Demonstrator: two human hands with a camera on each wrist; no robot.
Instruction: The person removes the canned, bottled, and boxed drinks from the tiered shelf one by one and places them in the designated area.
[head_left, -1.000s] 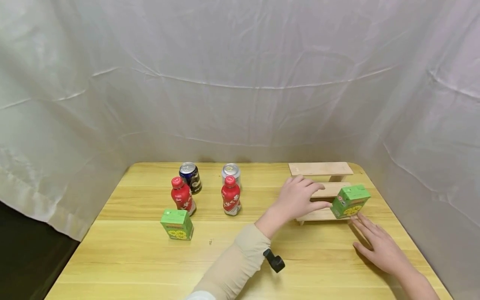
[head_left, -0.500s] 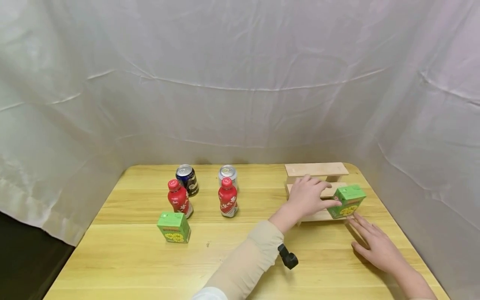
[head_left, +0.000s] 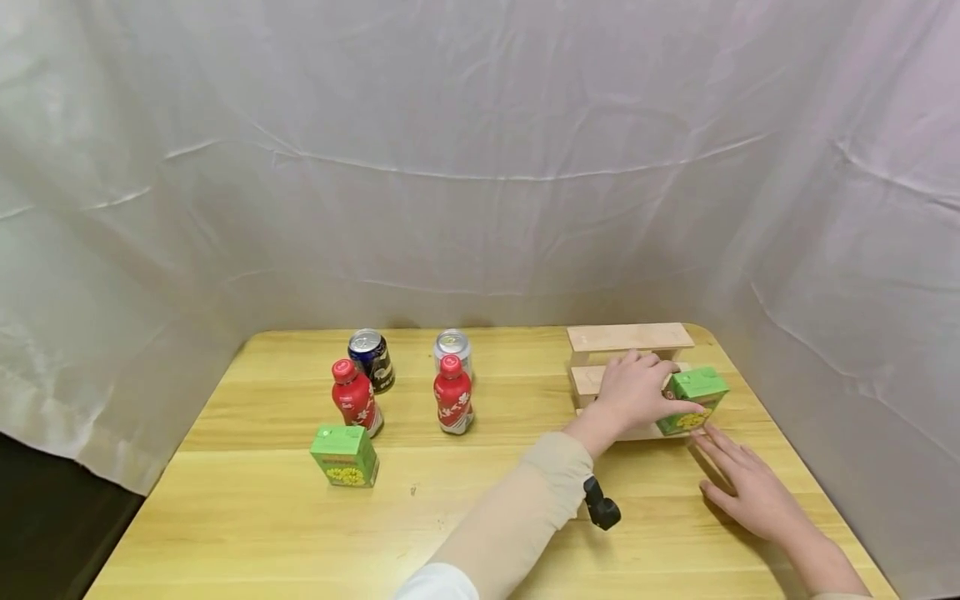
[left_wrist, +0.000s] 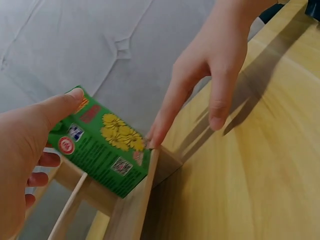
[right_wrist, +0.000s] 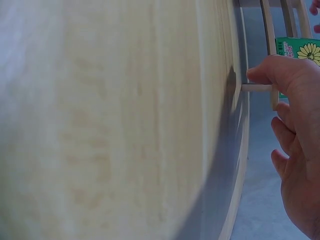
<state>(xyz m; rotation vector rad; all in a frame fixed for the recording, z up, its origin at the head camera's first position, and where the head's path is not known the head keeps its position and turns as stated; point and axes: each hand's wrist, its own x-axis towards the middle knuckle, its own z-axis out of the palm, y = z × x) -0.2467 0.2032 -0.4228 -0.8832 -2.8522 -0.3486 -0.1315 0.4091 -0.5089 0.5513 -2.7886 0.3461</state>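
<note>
A green drink carton (head_left: 697, 383) printed with yellow flowers stands on the lowest board, at the right end, of a small three-tier wooden shelf (head_left: 630, 337). My left hand (head_left: 636, 393) pinches it from the left, thumb across the printed front and the other fingers behind. In the left wrist view that thumb (left_wrist: 67, 102) lies near the carton's upper edge. My right hand (head_left: 757, 492) has its fingers extended, fingertips right at the carton's lower corner and the board's front edge. The right wrist view shows the carton (right_wrist: 307, 50) partly hidden behind that hand.
To the left stand two red bottles (head_left: 356, 400), (head_left: 453, 398), a dark blue can (head_left: 372, 362) and a silver can (head_left: 453, 346). A second green carton (head_left: 345, 457) is in front of them. Pale curtain (head_left: 480, 208) surrounds the wooden table (head_left: 300, 533).
My left hand has moved right, from beside the carton to a hold on it, thumb over the front. My right hand stays near the carton's base. The head view has shifted slightly.
</note>
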